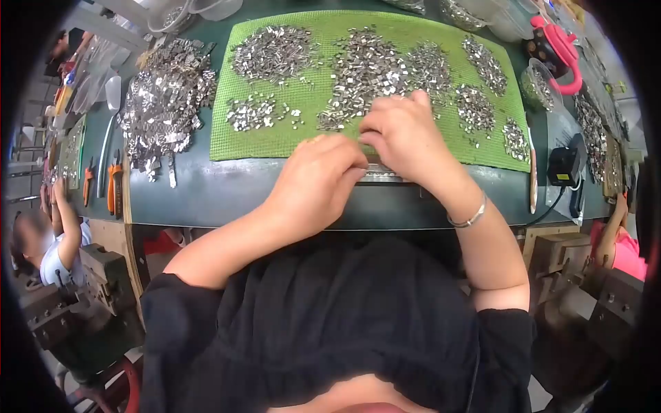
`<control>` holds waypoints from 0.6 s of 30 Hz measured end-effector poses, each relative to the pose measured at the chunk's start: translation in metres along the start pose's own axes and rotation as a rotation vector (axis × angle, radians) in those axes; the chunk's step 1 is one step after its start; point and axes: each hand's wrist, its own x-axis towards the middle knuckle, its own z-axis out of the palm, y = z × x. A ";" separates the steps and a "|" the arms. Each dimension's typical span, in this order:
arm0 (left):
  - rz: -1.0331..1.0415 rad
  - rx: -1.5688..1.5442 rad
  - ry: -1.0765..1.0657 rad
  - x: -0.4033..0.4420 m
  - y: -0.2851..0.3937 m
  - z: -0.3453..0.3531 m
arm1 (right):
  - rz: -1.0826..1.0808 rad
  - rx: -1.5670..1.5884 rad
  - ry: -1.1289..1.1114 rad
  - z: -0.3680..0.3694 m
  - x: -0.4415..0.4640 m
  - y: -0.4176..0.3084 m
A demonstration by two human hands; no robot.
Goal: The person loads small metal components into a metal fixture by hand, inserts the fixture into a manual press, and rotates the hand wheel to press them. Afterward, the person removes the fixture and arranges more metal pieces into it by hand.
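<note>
A green textured mat (310,138) carries several piles of small shiny metal pieces (365,65). At the mat's front edge lies a narrow metal strip or fixture (382,175). My left hand (317,179) is closed beside its left end, fingertips bent together; what they hold is hidden. Just right of it, my right hand (403,131) hovers over the mat's front part near the middle pile, thumb and fingers pinched; any piece between them is too small to make out.
A large heap of metal pieces (169,103) and orange-handled pliers (115,186) are on the left. On the right are a black adapter (564,165), a plastic tub (539,86) and a pink-handled item (561,55). Other people (58,241) sit at both sides.
</note>
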 end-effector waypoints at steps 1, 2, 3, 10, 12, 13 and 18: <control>0.006 0.001 -0.003 -0.001 0.000 0.002 | 0.003 -0.002 0.005 0.000 0.001 0.000; -0.012 -0.008 0.000 -0.002 0.001 0.002 | -0.010 0.024 -0.001 -0.001 0.002 0.000; -0.030 -0.016 0.004 -0.003 0.001 0.003 | -0.024 0.050 -0.006 -0.002 0.004 0.000; 0.154 0.203 0.073 -0.007 0.003 0.004 | -0.019 0.414 0.085 -0.018 -0.023 -0.008; 0.179 0.214 0.059 -0.008 0.000 0.004 | -0.027 0.565 0.095 -0.023 -0.031 -0.009; 0.180 0.214 0.059 -0.006 0.001 0.000 | -0.027 0.564 0.095 -0.023 -0.033 -0.011; 0.104 0.400 0.104 0.007 -0.016 -0.024 | -0.046 0.512 0.052 -0.017 -0.042 -0.016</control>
